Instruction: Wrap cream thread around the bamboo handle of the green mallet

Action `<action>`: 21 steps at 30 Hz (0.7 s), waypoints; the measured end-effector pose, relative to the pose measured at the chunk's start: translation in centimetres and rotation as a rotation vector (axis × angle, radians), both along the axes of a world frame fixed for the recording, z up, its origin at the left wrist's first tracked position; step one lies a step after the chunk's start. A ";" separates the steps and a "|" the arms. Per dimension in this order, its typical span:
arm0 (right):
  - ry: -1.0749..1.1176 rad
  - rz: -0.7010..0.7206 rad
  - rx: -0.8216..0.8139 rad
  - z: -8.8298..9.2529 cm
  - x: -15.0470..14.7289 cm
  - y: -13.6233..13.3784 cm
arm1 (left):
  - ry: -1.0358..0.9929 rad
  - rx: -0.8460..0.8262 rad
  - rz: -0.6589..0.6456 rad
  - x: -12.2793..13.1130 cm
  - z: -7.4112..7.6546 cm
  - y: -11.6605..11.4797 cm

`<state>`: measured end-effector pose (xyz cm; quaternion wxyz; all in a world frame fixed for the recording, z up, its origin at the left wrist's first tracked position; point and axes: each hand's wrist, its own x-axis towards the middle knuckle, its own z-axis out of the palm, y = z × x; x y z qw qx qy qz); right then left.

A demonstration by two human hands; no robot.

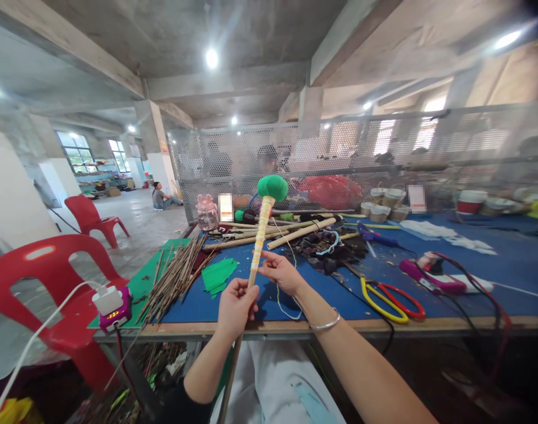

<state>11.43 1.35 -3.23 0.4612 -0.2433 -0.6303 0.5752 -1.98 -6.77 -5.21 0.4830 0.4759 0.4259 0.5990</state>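
My left hand [236, 306] is closed round a long stick [259, 238], held upright over the table's near edge. The stick's upper part is wrapped in pale yellowish material and it ends in a round green fuzzy ball [272, 187]. My right hand [280, 272] pinches the wrapping on the stick just above my left hand. A thin pale thread [281, 300] loops down from my right hand. A silver bracelet [324, 324] sits on my right wrist.
On the blue table [472, 282] lie a bundle of thin sticks [176, 277], green scraps [218, 274], bamboo poles [295, 232], yellow and red scissors [395, 297] and a pink glue gun [432, 277]. A charger [112, 303] sits at the left corner. Red chairs [52, 288] stand left. People sit behind mesh.
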 end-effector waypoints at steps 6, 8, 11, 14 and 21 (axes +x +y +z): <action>0.031 0.030 -0.026 0.1 0.1 -0.1 | -0.098 -0.078 -0.145 -0.2 0.8 -0.2; 0.022 0.014 -0.019 0.3 0.2 -0.2 | -0.127 -0.090 -0.186 -0.2 0.8 0.0; 0.008 0.001 -0.035 0.5 0.1 -0.4 | -0.158 -0.070 -0.131 0.2 0.5 0.2; 0.032 0.039 -0.067 0.5 -0.1 -0.5 | -0.140 -0.048 -0.056 0.4 0.1 0.4; -0.099 0.016 -0.037 0.3 -0.2 -0.5 | -0.214 -0.022 0.036 -0.5 0.3 0.2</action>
